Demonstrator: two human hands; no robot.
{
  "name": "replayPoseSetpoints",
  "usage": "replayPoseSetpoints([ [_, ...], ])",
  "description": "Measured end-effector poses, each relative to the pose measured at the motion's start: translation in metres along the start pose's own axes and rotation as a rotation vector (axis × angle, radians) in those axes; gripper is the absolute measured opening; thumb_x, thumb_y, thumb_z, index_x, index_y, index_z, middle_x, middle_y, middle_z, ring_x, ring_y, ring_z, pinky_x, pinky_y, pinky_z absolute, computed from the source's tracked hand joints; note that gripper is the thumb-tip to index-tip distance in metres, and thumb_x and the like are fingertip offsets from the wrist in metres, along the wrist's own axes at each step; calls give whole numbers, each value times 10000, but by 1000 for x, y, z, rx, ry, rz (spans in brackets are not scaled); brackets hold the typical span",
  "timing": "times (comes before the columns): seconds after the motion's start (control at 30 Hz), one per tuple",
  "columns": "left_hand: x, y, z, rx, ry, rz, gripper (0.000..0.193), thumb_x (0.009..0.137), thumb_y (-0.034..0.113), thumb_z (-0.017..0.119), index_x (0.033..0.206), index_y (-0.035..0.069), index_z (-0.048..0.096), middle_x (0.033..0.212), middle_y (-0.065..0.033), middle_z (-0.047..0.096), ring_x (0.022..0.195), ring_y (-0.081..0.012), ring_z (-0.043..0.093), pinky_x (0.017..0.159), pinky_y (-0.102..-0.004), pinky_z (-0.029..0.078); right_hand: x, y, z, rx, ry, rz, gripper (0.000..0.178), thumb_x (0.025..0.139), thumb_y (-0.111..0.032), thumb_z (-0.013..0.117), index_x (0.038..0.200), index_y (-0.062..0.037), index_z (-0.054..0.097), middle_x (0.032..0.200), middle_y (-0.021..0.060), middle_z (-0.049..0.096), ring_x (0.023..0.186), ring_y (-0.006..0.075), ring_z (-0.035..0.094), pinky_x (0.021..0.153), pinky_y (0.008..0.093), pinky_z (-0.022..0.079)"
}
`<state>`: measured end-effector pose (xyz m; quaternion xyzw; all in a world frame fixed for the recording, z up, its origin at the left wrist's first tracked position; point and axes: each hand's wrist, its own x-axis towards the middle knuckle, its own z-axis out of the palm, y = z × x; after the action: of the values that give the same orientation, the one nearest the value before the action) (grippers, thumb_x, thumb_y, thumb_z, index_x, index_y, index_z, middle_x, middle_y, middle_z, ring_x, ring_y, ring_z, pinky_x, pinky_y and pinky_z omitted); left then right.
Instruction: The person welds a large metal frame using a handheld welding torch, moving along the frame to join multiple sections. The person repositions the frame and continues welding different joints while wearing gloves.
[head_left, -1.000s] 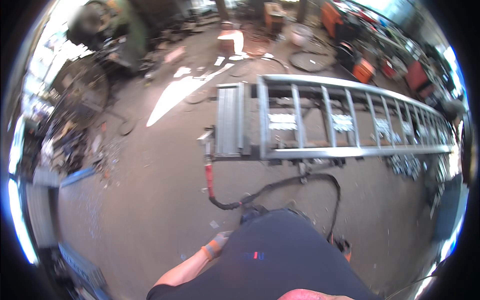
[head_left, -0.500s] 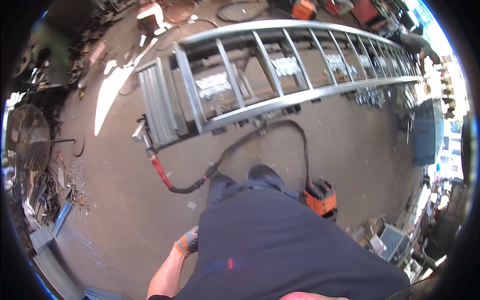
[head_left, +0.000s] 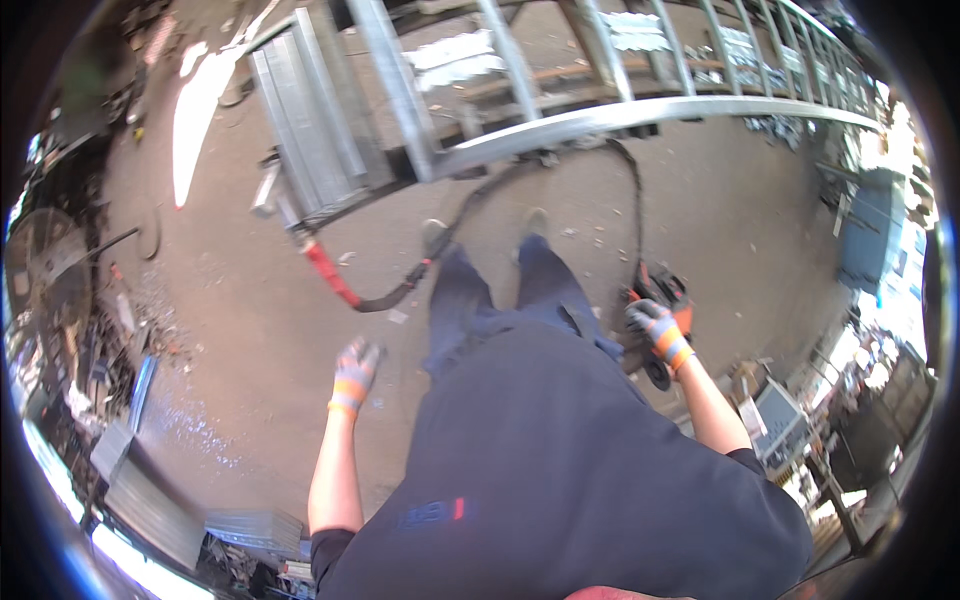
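Head camera: the right hand [head_left: 653, 320] is reaching beside an orange-and-black machine [head_left: 684, 318] standing on the floor [head_left: 250, 330] at near right; one cannot tell whether its fingers are clamping anything. The left hand [head_left: 357, 365] is hanging at near left, fingers curling loosely. Far off, a metal ladder frame [head_left: 600, 118] is stretching rightward.

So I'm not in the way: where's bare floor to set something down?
Mostly bare floor lies between the red hose sleeve and the scrap at left; another patch, thinly littered, between the black hose and blue box. Crowded: that scrap and around the orange machine by the right hand.
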<state>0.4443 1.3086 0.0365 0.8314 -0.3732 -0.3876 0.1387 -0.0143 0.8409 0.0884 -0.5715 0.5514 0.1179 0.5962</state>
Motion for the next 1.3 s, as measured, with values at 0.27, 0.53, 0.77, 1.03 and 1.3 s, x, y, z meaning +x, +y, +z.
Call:
replayPoseSetpoints([
  [0.27, 191, -112, -62, -1527, 311, -641, 735, 945, 607, 734, 1375, 25, 604, 1277, -157, 660, 1081, -274, 697, 860, -403, 579, 35, -88, 120, -169, -213, -207, 400, 997, -211, 716, 1342, -14, 677, 1277, 107, 738, 1170, 163, 667, 1036, 320, 510],
  [0.53, 203, -76, -29, -1009, 569, -548, 553, 777, 521, 930, 962, 77, 657, 680, -13, 615, 564, -169, 572, 508, -367, 458, -61, -68, 104, 20, 42, -133, 427, 965, -139, 734, 1363, 1, 666, 1277, 106, 739, 1174, 142, 675, 1040, 318, 529],
  [0.77, 111, -33, -35, -1138, 789, -416, 332, 881, 277, 882, 1033, 72, 670, 813, 18, 605, 676, -100, 537, 575, -309, 441, -65, -26, 128, -262, 169, -218, 472, 945, -189, 771, 1354, 18, 656, 1288, 186, 737, 1190, 243, 715, 1023, 360, 552],
  [1.03, 84, 133, -95, -1364, 943, 242, 365, 917, 97, 814, 1215, 11, 622, 874, 7, 629, 709, -89, 582, 642, -263, 495, -76, -192, 135, -206, 241, -800, 521, 912, -110, 782, 1398, 1, 631, 1312, 174, 712, 1215, 272, 691, 1034, 377, 543],
  [1.3, 127, 382, -74, -700, 778, 1082, 648, 805, 102, 902, 1342, -11, 557, 1154, -97, 673, 950, -183, 673, 857, -353, 557, -41, -309, 43, -759, 565, -1482, 577, 910, -59, 770, 1449, 14, 576, 1358, 186, 658, 1200, 297, 666, 999, 380, 546],
])
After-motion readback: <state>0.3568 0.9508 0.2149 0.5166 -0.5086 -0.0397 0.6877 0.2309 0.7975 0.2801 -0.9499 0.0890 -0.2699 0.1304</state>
